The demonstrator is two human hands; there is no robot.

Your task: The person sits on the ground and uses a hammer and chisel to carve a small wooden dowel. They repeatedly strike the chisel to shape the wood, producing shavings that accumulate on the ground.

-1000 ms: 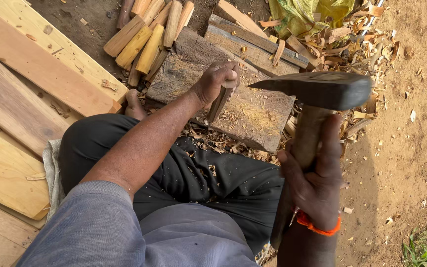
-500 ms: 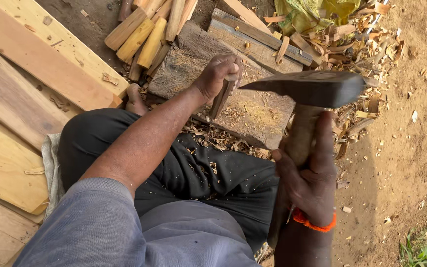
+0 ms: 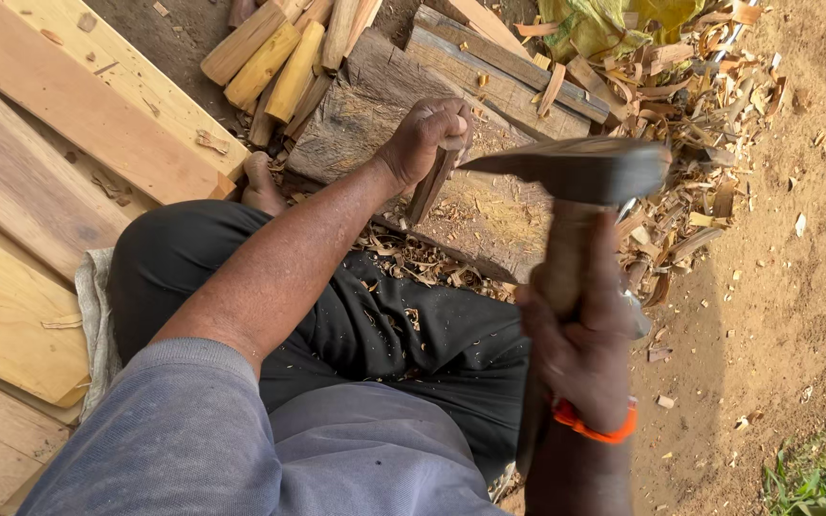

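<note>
My left hand (image 3: 424,139) grips a short dark wooden piece (image 3: 432,186), standing it upright on a weathered wooden chopping block (image 3: 365,115). My right hand (image 3: 580,339), with an orange band at the wrist, holds the wooden handle of an adze-like tool. Its dark metal head (image 3: 576,170) is raised level, just right of the wooden piece, blade pointing toward it. I sit with black-trousered legs drawn up in front of the block.
Several pale cut sticks (image 3: 284,53) lie piled behind the block. Wide planks (image 3: 59,134) cover the left side. Wood shavings and chips (image 3: 709,124) litter the bare earth on the right. A yellow-green bag (image 3: 614,24) lies at the top. Grass (image 3: 815,478) shows at bottom right.
The tool head has stayed raised near the wooden piece, drifting slightly left. My left hand keeps holding the piece upright on the block.
</note>
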